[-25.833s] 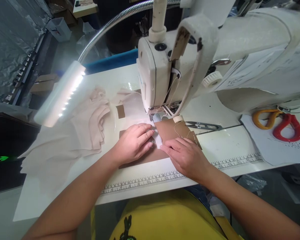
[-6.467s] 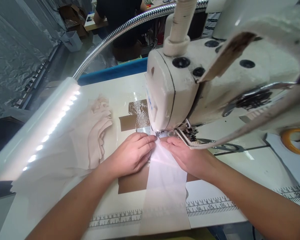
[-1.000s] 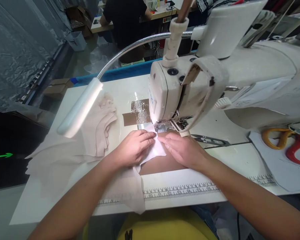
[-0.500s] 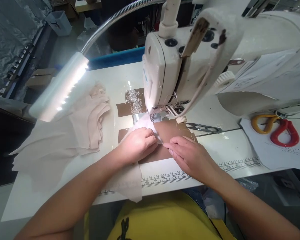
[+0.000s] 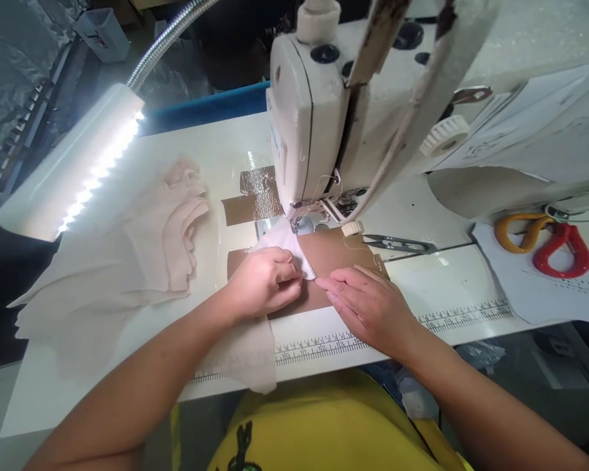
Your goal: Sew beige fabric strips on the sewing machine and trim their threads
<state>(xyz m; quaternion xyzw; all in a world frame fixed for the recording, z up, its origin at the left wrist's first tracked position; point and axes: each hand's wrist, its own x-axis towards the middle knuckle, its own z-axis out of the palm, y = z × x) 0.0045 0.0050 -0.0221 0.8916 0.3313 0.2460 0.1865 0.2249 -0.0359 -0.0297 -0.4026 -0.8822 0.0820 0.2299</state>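
A pale sheer fabric piece (image 5: 285, 243) lies under the presser foot (image 5: 300, 221) of a white sewing machine (image 5: 314, 124), over a brown patch (image 5: 338, 258) on the table. My left hand (image 5: 264, 281) is curled, its fingers pinching the fabric's folded edge just in front of the needle. My right hand (image 5: 368, 304) lies flat with fingers stretched on the brown patch, fingertips beside the fabric's edge. The rest of the fabric trails under my left forearm and hangs over the table's front edge (image 5: 245, 356).
A stack of beige fabric pieces (image 5: 152, 242) lies left under the lit gooseneck lamp (image 5: 73, 167). Thread snips (image 5: 397, 245) sit right of the needle. Scissors with red and yellow handles (image 5: 544, 242) rest on white paper at far right. A ruler strip (image 5: 324, 343) runs along the table front.
My left hand has curled tighter on the fabric edge. My right hand has slid slightly back from the needle. The camera has tipped lower and closer to the machine.
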